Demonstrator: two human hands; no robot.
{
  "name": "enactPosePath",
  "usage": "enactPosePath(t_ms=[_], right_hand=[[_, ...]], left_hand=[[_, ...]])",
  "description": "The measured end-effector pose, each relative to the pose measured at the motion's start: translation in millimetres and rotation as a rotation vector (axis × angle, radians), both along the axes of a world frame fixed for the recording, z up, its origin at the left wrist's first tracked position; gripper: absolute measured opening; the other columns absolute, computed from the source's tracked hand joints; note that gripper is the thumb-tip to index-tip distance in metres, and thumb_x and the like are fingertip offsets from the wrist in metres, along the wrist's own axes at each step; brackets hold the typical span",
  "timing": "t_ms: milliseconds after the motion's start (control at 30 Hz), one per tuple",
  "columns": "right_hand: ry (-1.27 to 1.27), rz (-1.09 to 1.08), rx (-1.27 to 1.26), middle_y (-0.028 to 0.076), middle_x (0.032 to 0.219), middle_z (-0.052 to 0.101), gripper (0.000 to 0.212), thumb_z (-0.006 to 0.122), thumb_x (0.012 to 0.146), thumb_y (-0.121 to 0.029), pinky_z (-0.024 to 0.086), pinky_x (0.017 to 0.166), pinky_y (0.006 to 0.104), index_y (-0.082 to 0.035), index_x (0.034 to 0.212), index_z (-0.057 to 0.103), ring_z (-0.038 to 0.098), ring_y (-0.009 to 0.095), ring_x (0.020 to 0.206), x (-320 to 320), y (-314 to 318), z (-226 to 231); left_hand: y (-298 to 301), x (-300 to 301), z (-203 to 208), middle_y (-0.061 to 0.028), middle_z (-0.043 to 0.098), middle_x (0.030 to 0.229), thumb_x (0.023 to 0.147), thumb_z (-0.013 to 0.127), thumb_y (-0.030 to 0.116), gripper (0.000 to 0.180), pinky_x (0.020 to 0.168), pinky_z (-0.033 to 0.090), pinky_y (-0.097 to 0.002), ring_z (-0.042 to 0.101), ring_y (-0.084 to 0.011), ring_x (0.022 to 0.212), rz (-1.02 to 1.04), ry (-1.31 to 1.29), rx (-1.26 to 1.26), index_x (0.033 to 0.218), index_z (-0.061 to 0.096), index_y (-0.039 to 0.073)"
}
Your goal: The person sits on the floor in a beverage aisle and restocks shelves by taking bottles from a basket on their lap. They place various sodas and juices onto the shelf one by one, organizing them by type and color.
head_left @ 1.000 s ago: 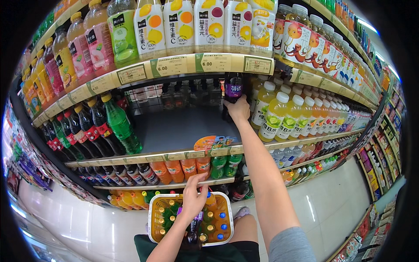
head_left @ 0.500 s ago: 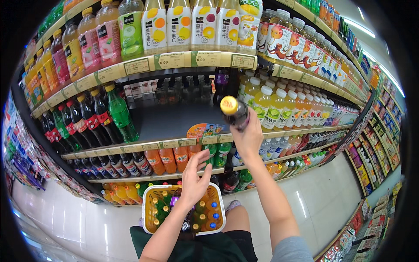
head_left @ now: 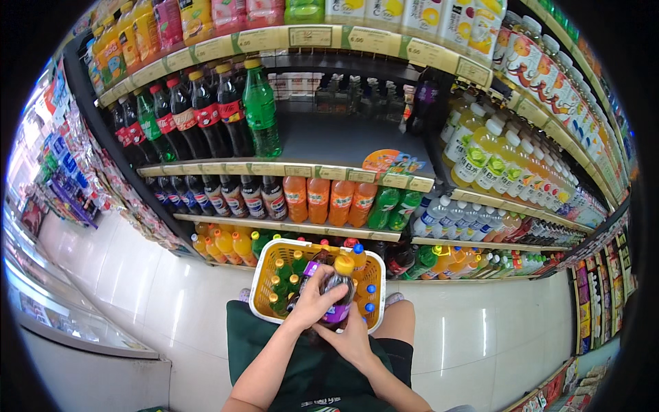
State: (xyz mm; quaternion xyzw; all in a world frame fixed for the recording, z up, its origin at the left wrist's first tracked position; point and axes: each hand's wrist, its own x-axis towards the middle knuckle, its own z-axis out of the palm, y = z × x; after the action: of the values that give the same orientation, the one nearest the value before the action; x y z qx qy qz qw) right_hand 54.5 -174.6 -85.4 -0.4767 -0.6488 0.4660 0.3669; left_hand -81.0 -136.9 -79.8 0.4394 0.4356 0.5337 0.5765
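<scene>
Both my hands are closed round a soft drink bottle (head_left: 338,292) with dark contents, a yellow cap and a purple label. It stands tilted above a yellow basket (head_left: 264,276) with a white rim. My left hand (head_left: 312,300) wraps the bottle's left side near the shoulder. Low on its right side is my right hand (head_left: 351,336), hiding the base. Inside the basket are several green bottles (head_left: 278,283) with gold caps, orange bottles with blue caps (head_left: 371,289) and dark bottles, partly covered by my hands.
Ahead, the dark middle shelf (head_left: 322,141) holds a green bottle (head_left: 259,110) and cola bottles (head_left: 203,110) at left. A similar purple-label bottle (head_left: 423,103) stands at its right end. Below are orange soda bottles (head_left: 318,199). At left is a white cabinet (head_left: 82,323).
My right hand has brought the bottle down from in front of the shelf to above the basket. My left hand has closed on it too. The view has shifted left and down.
</scene>
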Motion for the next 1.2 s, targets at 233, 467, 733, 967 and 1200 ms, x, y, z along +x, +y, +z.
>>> enactPosePath(t_ms=[233, 467, 733, 967, 1200], right_hand=[[0.143, 0.298, -0.146, 0.018, 0.111, 0.060, 0.077, 0.082, 0.074, -0.031, 0.050, 0.086, 0.0347, 0.003, 0.129, 0.039, 0.063, 0.025, 0.100, -2.1, -9.5, -7.2], [0.298, 0.452, -0.399, 0.015, 0.109, 0.062, 0.077, 0.084, 0.072, -0.025, 0.051, 0.087, 0.0344, 0.003, 0.130, 0.040, 0.063, 0.021, 0.099, 1.6, 0.7, 0.4], [-0.163, -0.035, 0.178, 0.018, 0.101, 0.064, 0.072, 0.086, 0.067, -0.022, 0.052, 0.080, 0.0358, 0.004, 0.122, 0.047, 0.065, 0.026, 0.093, -30.2, -3.0, 3.6], [-0.108, 0.053, 0.215, 0.011, 0.092, 0.062, 0.061, 0.084, 0.071, -0.023, 0.051, 0.072, 0.0314, 0.003, 0.115, 0.052, 0.063, 0.022, 0.083, -26.3, 5.2, 14.7], [0.026, 0.232, -0.163, 0.006, 0.083, 0.065, 0.042, 0.076, 0.082, -0.027, 0.047, 0.061, 0.0241, 0.003, 0.105, 0.058, 0.058, 0.009, 0.067, -26.6, -1.6, -3.7]], left_hand=[[-20.4, -25.9, -13.4, -0.0149, 0.064, 0.093, 0.090, 0.042, 0.057, 0.055, 0.078, 0.051, -0.0377, 0.061, -0.0254, 0.087, -0.090, -0.543, -0.116, 0.110, 0.053, 0.006], [-15.3, -39.9, -2.5, -0.0112, 0.057, 0.080, 0.085, 0.043, 0.066, 0.063, 0.072, 0.044, -0.0344, 0.052, -0.0232, 0.068, -0.065, -0.921, -0.125, 0.104, 0.055, 0.008], [-9.8, -31.6, -16.7, -0.0121, 0.064, 0.104, 0.097, 0.051, 0.033, 0.040, 0.082, 0.054, -0.0351, 0.064, -0.0200, 0.093, 0.325, -0.258, -0.079, 0.124, 0.048, 0.004], [-18.0, -47.6, -34.2, -0.0145, 0.062, 0.114, 0.086, 0.064, 0.040, 0.062, 0.088, 0.053, -0.0375, 0.064, -0.0243, 0.100, 0.138, -0.563, -0.178, 0.130, 0.044, 0.001], [-22.6, -55.2, -32.1, -0.0139, 0.062, 0.114, 0.081, 0.064, 0.048, 0.077, 0.092, 0.052, -0.0377, 0.063, -0.0241, 0.102, 0.080, -0.539, -0.096, 0.137, 0.042, 0.001]])
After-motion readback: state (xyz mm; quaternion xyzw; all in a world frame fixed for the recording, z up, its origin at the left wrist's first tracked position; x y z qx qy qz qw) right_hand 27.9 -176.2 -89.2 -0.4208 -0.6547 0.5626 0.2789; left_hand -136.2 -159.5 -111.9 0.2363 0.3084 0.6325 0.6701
